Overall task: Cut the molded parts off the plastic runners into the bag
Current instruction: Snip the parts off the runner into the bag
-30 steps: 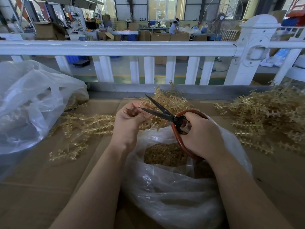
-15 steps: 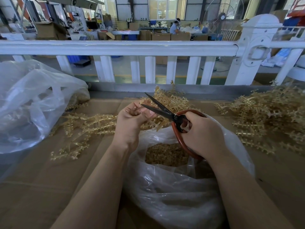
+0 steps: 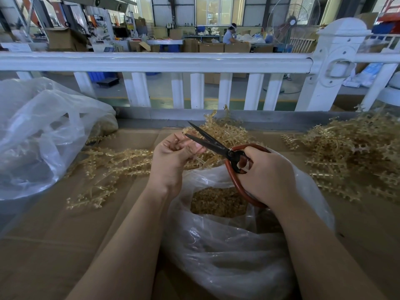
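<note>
My left hand pinches a thin yellowish plastic runner above the clear bag. My right hand grips red-handled scissors whose black blades stand apart at the runner's far end, just beyond my left fingertips. Inside the bag's open mouth lies a heap of cut tan parts. Most of the runner is hidden in my left fingers.
Loose runners lie on the cardboard surface at the left, behind my hands and in a big pile at the right. A second clear bag bulges at the left. A white railing bounds the far edge.
Both hands and the scissors have drifted slightly to the right. The blades stay apart at the runner's tip, a little narrower than a second ago.
</note>
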Demonstrator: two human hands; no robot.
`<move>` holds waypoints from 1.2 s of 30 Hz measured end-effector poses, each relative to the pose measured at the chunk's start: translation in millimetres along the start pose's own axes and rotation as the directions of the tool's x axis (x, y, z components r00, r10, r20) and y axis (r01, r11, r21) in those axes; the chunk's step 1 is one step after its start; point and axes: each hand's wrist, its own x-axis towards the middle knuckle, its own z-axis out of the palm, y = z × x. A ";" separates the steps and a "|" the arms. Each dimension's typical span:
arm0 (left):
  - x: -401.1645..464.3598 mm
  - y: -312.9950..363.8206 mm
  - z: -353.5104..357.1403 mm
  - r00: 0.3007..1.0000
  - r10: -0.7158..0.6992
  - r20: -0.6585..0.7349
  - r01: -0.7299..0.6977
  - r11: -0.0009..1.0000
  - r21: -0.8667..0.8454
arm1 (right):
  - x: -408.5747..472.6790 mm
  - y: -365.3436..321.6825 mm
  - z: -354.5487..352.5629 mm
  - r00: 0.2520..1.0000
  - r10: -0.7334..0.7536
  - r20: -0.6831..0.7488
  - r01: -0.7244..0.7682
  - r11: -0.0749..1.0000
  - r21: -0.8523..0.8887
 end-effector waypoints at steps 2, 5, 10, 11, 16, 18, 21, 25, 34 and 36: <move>0.0 0.3 0.0 1.000 0.009 -0.001 -0.009 1.000 0.005 | -0.3 0.7 0.2 1.000 0.008 0.018 -0.008 1.000 -0.007; 0.0 0.8 1.1 1.000 0.030 0.004 -0.030 1.000 0.008 | -1.2 1.1 0.6 1.000 0.011 0.002 -0.011 1.000 -0.007; 0.4 1.4 2.3 0.999 0.044 0.001 -0.044 0.999 -0.005 | -1.1 2.4 3.1 1.000 0.004 -0.023 -0.005 1.000 -0.007; 0.4 1.7 2.4 0.999 0.045 0.001 -0.045 0.999 -0.005 | -0.8 2.5 2.9 1.000 0.008 -0.021 -0.009 1.000 -0.013; -0.1 2.5 1.0 0.998 0.055 0.005 -0.055 0.998 -0.001 | -1.0 -1.0 -0.6 1.000 0.012 -0.020 -0.012 1.000 0.022; 0.2 2.7 0.8 0.998 0.065 0.011 -0.065 0.998 0.005 | -0.8 -2.1 -1.0 1.000 0.010 -0.023 -0.009 0.999 0.049; 0.5 2.7 0.6 0.997 0.074 0.007 -0.074 0.997 0.009 | -0.2 0.0 0.8 1.000 0.015 -0.019 -0.014 1.000 0.018; 1.0 3.0 0.3 0.998 0.064 -0.016 -0.064 0.998 0.009 | 0.4 7.0 6.8 1.000 0.015 -0.024 -0.016 0.999 -0.038; -0.8 7.0 -0.8 0.998 0.063 -0.014 -0.063 0.998 0.025 | -0.6 6.8 5.5 0.998 -0.001 -0.056 -0.001 0.999 -0.033; -0.6 6.6 -0.8 0.998 0.065 -0.022 -0.064 0.998 0.024 | -0.4 8.0 7.8 0.998 -0.020 -0.058 0.018 0.999 -0.036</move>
